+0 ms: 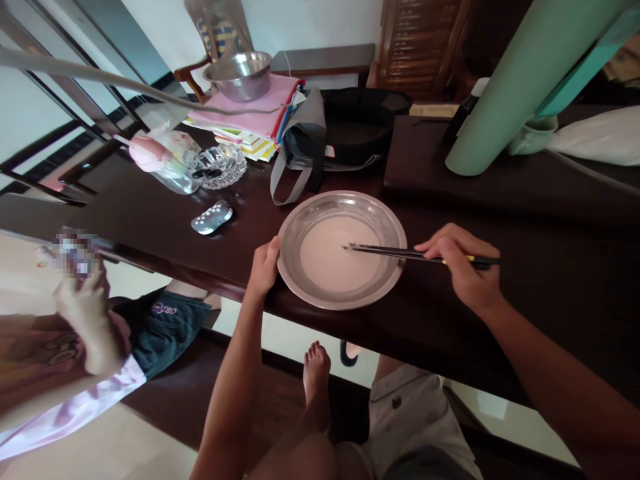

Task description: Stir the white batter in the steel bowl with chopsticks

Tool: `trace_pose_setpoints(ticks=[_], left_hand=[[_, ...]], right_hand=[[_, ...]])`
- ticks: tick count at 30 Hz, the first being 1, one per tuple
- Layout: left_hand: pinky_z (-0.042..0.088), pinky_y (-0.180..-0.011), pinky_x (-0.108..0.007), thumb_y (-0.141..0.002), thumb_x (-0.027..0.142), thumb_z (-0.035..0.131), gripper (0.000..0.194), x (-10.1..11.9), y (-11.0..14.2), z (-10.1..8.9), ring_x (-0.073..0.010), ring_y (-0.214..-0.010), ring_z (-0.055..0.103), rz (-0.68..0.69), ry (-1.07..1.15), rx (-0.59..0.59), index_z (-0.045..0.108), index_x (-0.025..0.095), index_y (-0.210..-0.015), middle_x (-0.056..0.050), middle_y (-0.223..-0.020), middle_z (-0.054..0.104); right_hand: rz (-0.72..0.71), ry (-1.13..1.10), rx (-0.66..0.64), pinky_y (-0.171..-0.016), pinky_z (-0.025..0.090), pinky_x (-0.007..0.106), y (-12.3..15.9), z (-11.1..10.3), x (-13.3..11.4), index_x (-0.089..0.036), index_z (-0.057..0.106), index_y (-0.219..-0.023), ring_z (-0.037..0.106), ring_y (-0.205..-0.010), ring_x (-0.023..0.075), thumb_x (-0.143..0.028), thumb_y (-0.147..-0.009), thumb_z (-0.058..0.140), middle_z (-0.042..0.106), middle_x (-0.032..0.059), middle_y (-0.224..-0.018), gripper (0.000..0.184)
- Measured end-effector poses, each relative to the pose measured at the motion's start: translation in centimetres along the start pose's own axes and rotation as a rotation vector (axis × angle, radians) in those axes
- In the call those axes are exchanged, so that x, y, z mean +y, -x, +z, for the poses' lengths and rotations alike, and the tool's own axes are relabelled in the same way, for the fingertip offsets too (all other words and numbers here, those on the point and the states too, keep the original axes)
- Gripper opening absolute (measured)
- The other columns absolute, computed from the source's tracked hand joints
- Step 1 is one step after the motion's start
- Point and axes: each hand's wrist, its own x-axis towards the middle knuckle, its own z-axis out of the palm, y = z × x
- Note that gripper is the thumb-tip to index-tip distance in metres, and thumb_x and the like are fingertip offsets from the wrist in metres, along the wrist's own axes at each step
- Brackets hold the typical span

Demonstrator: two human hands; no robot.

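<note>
A wide metal bowl (391, 280) stands on the dark table near its front edge, holding a pale, milky mixture (333, 257). At the bowl's left rim is my left hand (265, 267), its thumb on the rim and its fingers partly hidden below. To the right of the bowl my right hand (463, 263) grips a pair of black chopsticks (395, 252), held close together and nearly level. Their tips reach over the middle of the mixture; whether they touch its surface I cannot tell.
Left of the bowl lie a remote control (213, 218) and a glass ashtray (223, 167). Behind are a dark bag (355, 133) and another metal bowl (240, 77) on stacked books. A green cylinder (485, 127) stands back right. Another person's hand (83, 293) is at far left.
</note>
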Motion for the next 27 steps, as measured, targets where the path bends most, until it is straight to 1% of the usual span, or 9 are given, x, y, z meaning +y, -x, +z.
trace_pose_setpoints(ticks=[2,6,11,16,18,21,23,25,27], left_hand=[[0.036,-0.055,-0.027,-0.085,0.062,0.044,0.051,-0.07,0.0,-0.01,-0.0132,-0.058,0.035,-0.006,-0.001,-0.004,0.04,0.021,-0.055,0.001,-0.056,0.039],[0.036,-0.055,-0.026,-0.087,0.059,0.044,0.05,-0.19,0.01,-0.03,-0.0125,-0.057,0.035,-0.001,0.001,0.008,0.041,0.021,-0.055,0.001,-0.056,0.039],[0.037,-0.055,-0.026,-0.088,0.057,0.043,0.05,-0.26,-0.01,-0.02,-0.0124,-0.057,0.036,0.016,0.008,-0.002,0.042,0.02,-0.055,0.001,-0.056,0.04],[0.037,-0.055,-0.027,-0.088,0.057,0.044,0.049,-0.11,-0.05,0.02,-0.0126,-0.057,0.036,0.011,0.005,0.006,0.042,0.02,-0.055,0.001,-0.056,0.04],[0.037,-0.055,-0.027,-0.087,0.058,0.044,0.049,-0.06,-0.06,0.05,-0.0124,-0.056,0.034,0.015,0.004,0.006,0.04,0.021,-0.055,0.002,-0.056,0.039],[0.037,-0.055,-0.027,-0.086,0.06,0.043,0.05,-0.11,-0.07,0.04,-0.0125,-0.057,0.034,0.015,-0.005,-0.002,0.04,0.021,-0.054,0.001,-0.055,0.038],[0.037,-0.055,-0.027,-0.086,0.06,0.043,0.05,-0.2,-0.05,-0.01,-0.0128,-0.057,0.034,0.008,-0.008,-0.001,0.04,0.021,-0.054,0.001,-0.055,0.039],[0.037,-0.055,-0.026,-0.087,0.06,0.043,0.05,-0.28,-0.03,-0.05,-0.0129,-0.057,0.035,0.001,-0.007,0.008,0.041,0.021,-0.055,0.001,-0.055,0.039],[0.037,-0.055,-0.027,-0.087,0.06,0.043,0.05,-0.28,-0.03,-0.06,-0.0129,-0.057,0.035,0.001,-0.006,0.012,0.041,0.021,-0.055,0.001,-0.055,0.04]], right_hand=[[0.004,-0.043,0.005,-0.065,0.049,0.037,0.03,0.02,0.02,-0.025,0.065,-0.067,0.064,-0.069,0.0184,-0.026,-0.097,0.05,0.069,0.0019,-0.073,0.034],[-0.07,0.03,-0.168,-0.079,0.049,0.041,-0.02,0.29,0.01,-0.025,0.068,-0.076,0.067,-0.082,0.0203,-0.022,-0.094,0.055,0.075,0.0014,-0.085,0.023],[-0.021,-0.032,0.012,-0.068,0.047,0.036,-0.04,0.09,0.26,-0.024,0.066,-0.069,0.063,-0.07,0.0179,-0.024,-0.097,0.051,0.07,0.0013,-0.073,0.032],[-0.074,0.024,-0.158,-0.078,0.05,0.04,-0.04,0.26,0.14,-0.025,0.069,-0.076,0.066,-0.08,0.0202,-0.023,-0.095,0.055,0.075,0.0018,-0.084,0.023],[-0.056,0.03,-0.072,-0.075,0.049,0.039,-0.09,0.17,0.23,-0.025,0.069,-0.076,0.066,-0.078,0.0197,-0.023,-0.094,0.056,0.074,0.0019,-0.082,0.023],[0.002,-0.082,0.066,-0.064,0.046,0.037,-0.04,0.03,0.38,-0.024,0.065,-0.065,0.062,-0.066,0.0178,-0.025,-0.097,0.051,0.069,0.0016,-0.069,0.035],[0.009,-0.109,-0.023,-0.065,0.048,0.038,0.03,0.13,0.29,-0.025,0.065,-0.066,0.062,-0.067,0.0187,-0.026,-0.097,0.051,0.071,0.0017,-0.07,0.034],[-0.01,-0.033,-0.143,-0.074,0.05,0.04,0.05,0.27,0.12,-0.026,0.069,-0.073,0.065,-0.078,0.0204,-0.025,-0.096,0.054,0.075,0.0019,-0.08,0.027],[-0.016,0.028,-0.125,-0.078,0.05,0.04,0.01,0.28,0.03,-0.026,0.07,-0.077,0.066,-0.083,0.0208,-0.025,-0.095,0.055,0.075,0.0016,-0.084,0.024]])
